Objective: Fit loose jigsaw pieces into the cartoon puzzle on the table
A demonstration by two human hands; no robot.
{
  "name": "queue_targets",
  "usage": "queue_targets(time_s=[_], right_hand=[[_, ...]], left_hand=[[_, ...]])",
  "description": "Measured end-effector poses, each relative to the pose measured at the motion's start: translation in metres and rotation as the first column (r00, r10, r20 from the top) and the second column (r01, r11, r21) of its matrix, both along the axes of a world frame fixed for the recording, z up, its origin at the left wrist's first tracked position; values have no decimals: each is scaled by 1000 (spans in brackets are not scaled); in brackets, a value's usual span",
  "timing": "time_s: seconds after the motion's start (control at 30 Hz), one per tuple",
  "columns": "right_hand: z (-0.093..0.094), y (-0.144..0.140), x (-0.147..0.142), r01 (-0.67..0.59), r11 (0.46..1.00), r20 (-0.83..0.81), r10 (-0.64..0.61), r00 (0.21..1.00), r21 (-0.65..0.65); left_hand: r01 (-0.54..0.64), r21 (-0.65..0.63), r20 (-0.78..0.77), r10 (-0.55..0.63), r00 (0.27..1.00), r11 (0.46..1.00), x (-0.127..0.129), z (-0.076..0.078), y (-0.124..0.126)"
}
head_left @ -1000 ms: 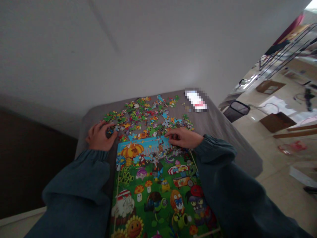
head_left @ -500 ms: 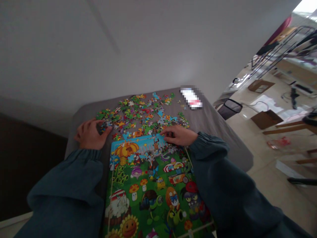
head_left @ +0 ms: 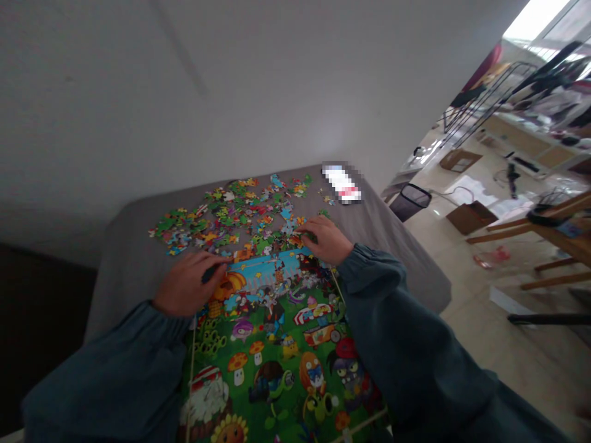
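A colourful jigsaw puzzle (head_left: 272, 344) with cartoon plants and figures lies in front of me, mostly filled in. Over its upper left corner is my left hand (head_left: 189, 282), thumb and forefinger tips close together. What lies between them, if anything, is hidden. My right hand (head_left: 329, 240) is above the puzzle's upper right edge, fingers pinched at the near side of the loose puzzle pieces (head_left: 240, 206). Anything in that pinch is too small to make out. The loose pieces spread in a broad patch beyond the puzzle's top edge.
A phone (head_left: 341, 183) with a lit, blurred screen lies on the grey cloth-covered surface (head_left: 392, 264). A pale wall (head_left: 258, 92) rises behind it. On the floor to the right are a mesh bin (head_left: 412, 200), a cardboard box (head_left: 471, 218) and wooden furniture legs (head_left: 549, 271).
My left hand has moved from beside the loose pieces toward me and right, onto the puzzle's upper left corner. My right hand has shifted slightly away from the puzzle, toward the pieces.
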State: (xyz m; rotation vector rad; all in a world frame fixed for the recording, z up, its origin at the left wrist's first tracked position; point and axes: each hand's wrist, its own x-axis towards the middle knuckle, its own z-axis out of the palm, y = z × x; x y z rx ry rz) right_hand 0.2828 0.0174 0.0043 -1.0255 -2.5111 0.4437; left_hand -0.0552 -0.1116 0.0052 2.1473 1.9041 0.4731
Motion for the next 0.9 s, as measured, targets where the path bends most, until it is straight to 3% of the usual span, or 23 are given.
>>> queue_targets(time_s=[0.23, 0.43, 0.57, 0.67, 0.77, 0.9], right_hand=[[6, 22, 22, 138, 990, 55, -136, 989, -27], [7, 1, 6, -15, 997, 182, 29, 983, -79], [6, 1, 1, -45, 994, 249, 70, 966, -103], [4, 13, 9, -5, 993, 242, 33, 970, -118], [1, 26, 19, 81, 991, 219, -56, 974, -110], [-5, 38, 28, 211, 973, 200, -188, 961, -96]], left_hand=[[3, -74, 34, 0, 999, 997, -3, -3, 5], [-12, -105, -7, 12, 1000, 994, -3, -2, 9], [163, 4, -61, -162, 985, 987, 28, 7, 23], [302, -5, -151, -299, 942, 953, 61, 6, 38], [332, -56, -183, -336, 924, 942, 80, -4, 48], [312, -46, -189, -315, 930, 949, 78, -19, 46]])
